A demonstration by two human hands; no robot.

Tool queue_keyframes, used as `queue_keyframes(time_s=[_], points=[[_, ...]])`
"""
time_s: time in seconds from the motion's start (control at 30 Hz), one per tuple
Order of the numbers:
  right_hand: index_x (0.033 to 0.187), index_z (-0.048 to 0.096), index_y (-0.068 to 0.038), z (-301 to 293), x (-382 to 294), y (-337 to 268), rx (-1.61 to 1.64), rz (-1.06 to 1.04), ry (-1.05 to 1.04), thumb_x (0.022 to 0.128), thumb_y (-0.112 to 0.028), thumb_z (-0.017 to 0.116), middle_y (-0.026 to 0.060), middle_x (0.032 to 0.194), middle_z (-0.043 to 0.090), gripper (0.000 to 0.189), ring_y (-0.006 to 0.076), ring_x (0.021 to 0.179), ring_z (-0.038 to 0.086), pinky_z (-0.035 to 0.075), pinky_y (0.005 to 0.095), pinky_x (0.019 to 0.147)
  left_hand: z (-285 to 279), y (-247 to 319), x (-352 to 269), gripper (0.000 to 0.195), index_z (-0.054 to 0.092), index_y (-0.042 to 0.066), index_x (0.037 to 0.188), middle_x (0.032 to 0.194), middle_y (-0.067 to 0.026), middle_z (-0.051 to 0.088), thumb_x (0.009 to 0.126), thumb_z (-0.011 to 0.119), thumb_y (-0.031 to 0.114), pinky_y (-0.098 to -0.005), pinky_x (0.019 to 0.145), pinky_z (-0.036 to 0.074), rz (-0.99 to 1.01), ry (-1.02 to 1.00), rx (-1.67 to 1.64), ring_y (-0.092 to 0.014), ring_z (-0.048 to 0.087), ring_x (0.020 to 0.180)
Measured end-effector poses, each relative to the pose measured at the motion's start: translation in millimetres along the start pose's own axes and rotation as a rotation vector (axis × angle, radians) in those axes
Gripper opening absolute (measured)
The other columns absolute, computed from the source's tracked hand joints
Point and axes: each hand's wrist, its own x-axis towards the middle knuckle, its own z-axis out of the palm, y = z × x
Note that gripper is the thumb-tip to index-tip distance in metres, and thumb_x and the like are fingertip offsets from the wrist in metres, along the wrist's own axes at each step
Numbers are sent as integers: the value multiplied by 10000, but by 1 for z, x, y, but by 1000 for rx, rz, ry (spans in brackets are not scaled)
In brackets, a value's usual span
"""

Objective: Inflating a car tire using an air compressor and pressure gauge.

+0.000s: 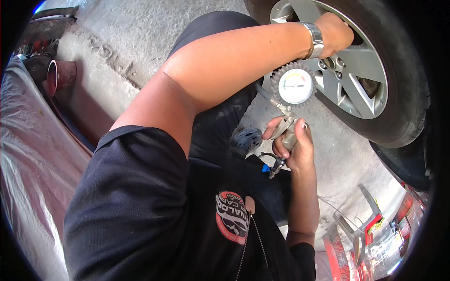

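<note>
My left hand (334, 35), with a metal watch (315, 40) on its wrist, is against the silver alloy wheel (358, 59). Its fingers are bent towards a gap between the spokes; their tips are hidden, so whatever they hold cannot be seen. In my right hand (305, 149) is a tyre inflator gun (290, 135), fingers around its body and lever. Its round dial gauge (296, 86), ringed by a toothed black rubber guard, faces up beside the wheel. At the gun's lower end a metal hose coupling (277, 167) hangs below my fingers, near a small blue piece (266, 168).
The black tyre (404, 91) curves along the right. A perforated clog (248, 138) rests on the concrete floor (337, 151). Metal brackets with red parts (362, 217) stand lower right. A red cylinder (65, 75) and plastic sheeting (38, 140) lie left.
</note>
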Motion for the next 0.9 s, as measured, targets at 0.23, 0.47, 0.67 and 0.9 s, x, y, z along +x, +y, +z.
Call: queue_keyframes(time_s=[0.23, 0.47, 0.67, 0.9], points=[[992, 643, 88, -6, -6, 2, 2, 5, 36, 957, -595, 463, 199, 813, 686, 706, 62, 397, 399, 341, 214, 411, -3, 20, -4, 273, 651, 130, 1152, 1050, 9, 675, 1004, 449, 241, -310, 719, 528, -85, -8, -237, -180, 648, 932], [951, 642, 94, -4, -3, 3, -7, 13, 18, 950, -590, 475, 211, 823, 687, 704, 65, 400, 396, 343, 219, 415, -15, 20, -9, 263, 642, 85, 1135, 1012, -30, 677, 985, 468, 213, -314, 705, 526, -185, -2, -477, -193, 654, 896], [936, 640, 97, -7, 0, 2, -2, 11, 10, 945, -588, 483, 212, 817, 684, 703, 66, 403, 395, 346, 223, 418, -24, 26, -22, 257, 634, 47, 1121, 980, -63, 678, 969, 484, 189, -317, 694, 524, -277, 0, -695, -204, 659, 864], [929, 641, 87, -2, 5, -1, -11, 28, 24, 939, -601, 490, 201, 803, 680, 704, 70, 408, 402, 354, 227, 424, -43, 33, -33, 253, 626, 2, 1105, 942, -102, 680, 950, 503, 161, -321, 680, 522, -380, 8, -930, -216, 664, 828]])
